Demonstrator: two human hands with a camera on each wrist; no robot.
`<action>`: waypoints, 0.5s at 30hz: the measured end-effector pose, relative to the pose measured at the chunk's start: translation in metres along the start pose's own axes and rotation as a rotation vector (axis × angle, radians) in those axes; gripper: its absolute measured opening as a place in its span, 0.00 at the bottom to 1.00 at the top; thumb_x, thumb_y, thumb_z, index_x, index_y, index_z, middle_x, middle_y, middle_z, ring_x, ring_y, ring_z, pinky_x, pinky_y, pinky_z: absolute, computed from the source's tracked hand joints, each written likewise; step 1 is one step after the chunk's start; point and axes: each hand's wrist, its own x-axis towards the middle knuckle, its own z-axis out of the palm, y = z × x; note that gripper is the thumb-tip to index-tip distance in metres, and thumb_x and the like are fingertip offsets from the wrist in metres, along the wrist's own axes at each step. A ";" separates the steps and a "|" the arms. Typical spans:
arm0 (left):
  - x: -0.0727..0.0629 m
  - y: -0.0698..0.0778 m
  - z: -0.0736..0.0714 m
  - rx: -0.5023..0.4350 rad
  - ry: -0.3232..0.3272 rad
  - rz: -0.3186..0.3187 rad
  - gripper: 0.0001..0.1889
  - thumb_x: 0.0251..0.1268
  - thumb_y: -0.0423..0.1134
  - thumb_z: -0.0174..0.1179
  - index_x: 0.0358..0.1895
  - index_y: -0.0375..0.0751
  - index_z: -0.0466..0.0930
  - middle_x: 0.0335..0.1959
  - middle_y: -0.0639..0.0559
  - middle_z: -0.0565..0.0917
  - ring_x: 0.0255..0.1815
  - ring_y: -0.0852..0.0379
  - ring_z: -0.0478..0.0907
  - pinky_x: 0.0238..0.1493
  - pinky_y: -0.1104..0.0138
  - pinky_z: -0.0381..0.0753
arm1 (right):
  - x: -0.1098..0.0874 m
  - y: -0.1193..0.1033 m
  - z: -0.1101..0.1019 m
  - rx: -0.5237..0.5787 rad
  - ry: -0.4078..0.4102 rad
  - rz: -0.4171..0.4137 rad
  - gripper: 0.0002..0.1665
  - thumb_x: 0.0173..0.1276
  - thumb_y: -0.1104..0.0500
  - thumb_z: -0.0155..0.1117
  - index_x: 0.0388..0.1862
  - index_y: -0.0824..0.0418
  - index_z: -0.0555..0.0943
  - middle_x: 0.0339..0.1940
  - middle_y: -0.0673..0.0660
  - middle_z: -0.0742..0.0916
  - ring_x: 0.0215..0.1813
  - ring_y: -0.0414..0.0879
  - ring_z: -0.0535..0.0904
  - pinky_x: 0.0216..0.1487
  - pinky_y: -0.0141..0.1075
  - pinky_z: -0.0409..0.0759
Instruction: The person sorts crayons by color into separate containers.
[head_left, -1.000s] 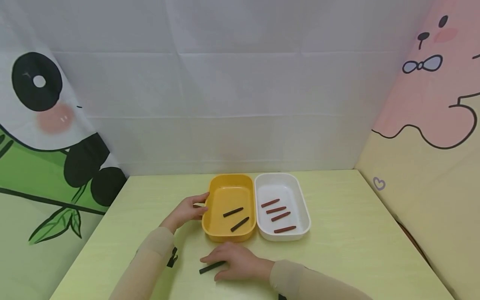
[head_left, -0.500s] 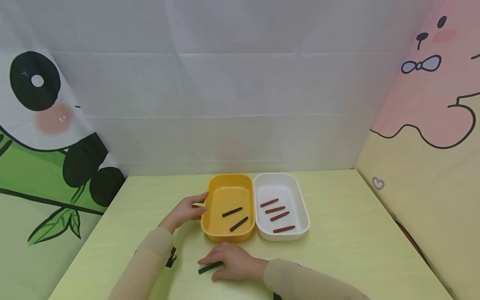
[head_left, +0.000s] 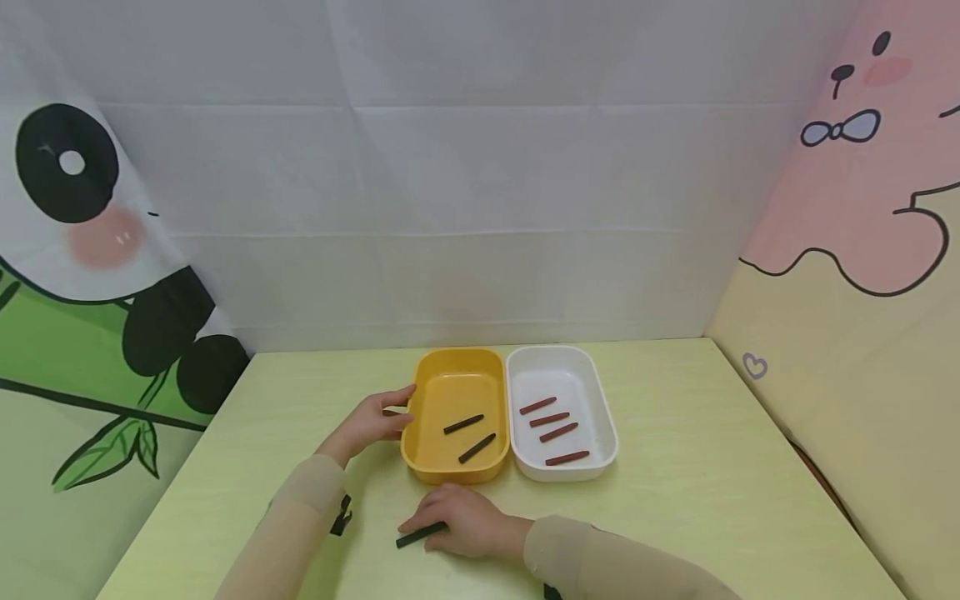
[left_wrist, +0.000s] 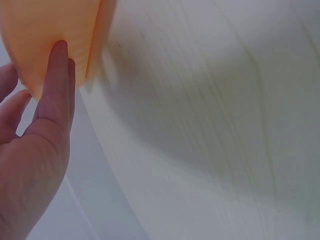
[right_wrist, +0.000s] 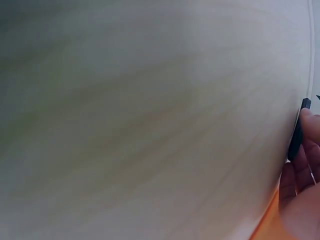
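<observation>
A dark stick (head_left: 422,535), lying crosswise on the surface (head_left: 697,492), is pinched at its right end by the right hand (head_left: 467,523), while the yellow tray (head_left: 420,467) is steadied by the straight-fingered left hand (head_left: 369,425).

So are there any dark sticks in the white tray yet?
No, the white tray holds only four reddish-brown sticks; the two dark sticks lie in the yellow tray.

— What surrounds the pale green table (head_left: 712,500)?
— A creased white cloth backdrop (head_left: 480,192) behind it, a panda-and-bamboo curtain (head_left: 82,275) on the left, and a pink-and-cream cartoon curtain (head_left: 862,250) on the right. The light is soft and even.
</observation>
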 end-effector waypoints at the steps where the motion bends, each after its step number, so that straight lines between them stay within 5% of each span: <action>1: 0.000 0.000 0.000 0.000 -0.001 0.000 0.31 0.74 0.28 0.53 0.76 0.32 0.55 0.71 0.29 0.63 0.59 0.34 0.76 0.49 0.55 0.83 | 0.000 0.000 0.001 -0.005 0.007 -0.002 0.22 0.61 0.56 0.74 0.56 0.43 0.86 0.44 0.38 0.86 0.48 0.28 0.76 0.54 0.18 0.65; 15: 0.000 -0.002 -0.001 -0.013 -0.008 0.003 0.31 0.73 0.29 0.54 0.76 0.33 0.56 0.74 0.31 0.61 0.60 0.35 0.75 0.49 0.56 0.83 | -0.006 -0.003 -0.018 0.070 0.036 -0.056 0.17 0.65 0.63 0.70 0.49 0.46 0.89 0.40 0.40 0.85 0.45 0.28 0.75 0.50 0.14 0.65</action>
